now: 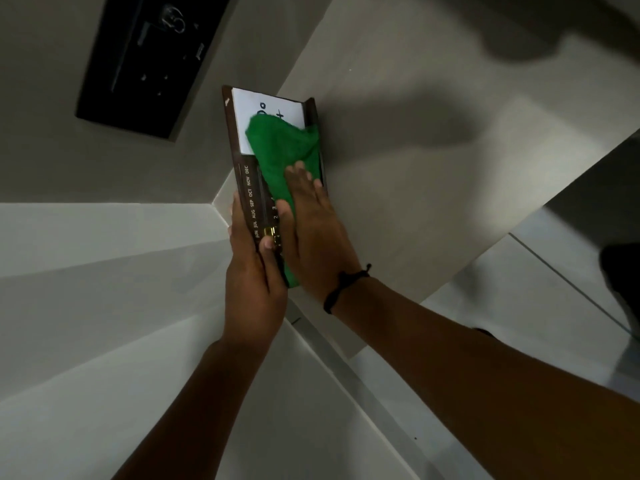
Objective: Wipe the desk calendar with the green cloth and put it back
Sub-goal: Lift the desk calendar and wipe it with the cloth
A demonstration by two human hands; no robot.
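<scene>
The desk calendar [247, 188] is a dark brown wooden board with month names, day numbers, a small brass slider and a white card at its far end. My left hand [254, 271] grips its near left edge, thumb on the face, and holds it up in the middle of the view. The green cloth [282, 147] lies bunched over the calendar's right half and part of the white card. My right hand [311, 223] presses flat on the cloth, fingers spread, a black cord around its wrist.
A beige counter or desk surface [415, 168] lies behind and to the right of the calendar, with a shadow across it. A black wall panel [145, 64] with switches is at upper left. White surfaces [86, 306] fill the lower left.
</scene>
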